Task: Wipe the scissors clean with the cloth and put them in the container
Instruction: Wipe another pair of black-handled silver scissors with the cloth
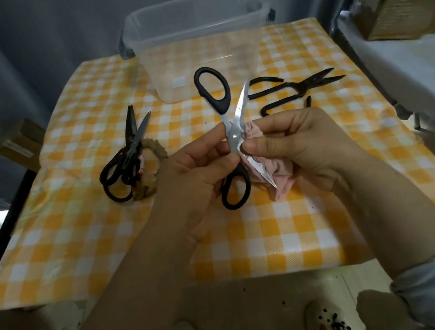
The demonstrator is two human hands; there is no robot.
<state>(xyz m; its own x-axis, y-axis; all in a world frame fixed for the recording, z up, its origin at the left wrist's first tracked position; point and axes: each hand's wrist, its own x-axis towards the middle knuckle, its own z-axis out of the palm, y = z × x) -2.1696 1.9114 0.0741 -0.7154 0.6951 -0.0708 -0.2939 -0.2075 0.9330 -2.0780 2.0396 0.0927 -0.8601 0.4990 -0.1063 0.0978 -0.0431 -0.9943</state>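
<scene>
I hold a pair of black-handled scissors (212, 90) spread wide open above the table. My left hand (197, 174) pinches them near the pivot. My right hand (299, 145) grips a crumpled pink cloth (279, 180) against one blade, thumb pressed by the pivot. One handle loop points up toward the container, the other hangs low between my hands. A clear plastic container (198, 38) stands at the table's far edge and looks empty.
Two black scissors (124, 166) lie at the left on a woven ring (154, 175). Black metal shears (298, 88) lie at the right behind my right hand. A yellow checked cloth (280, 235) covers the table. A brown box (407, 0) sits far right.
</scene>
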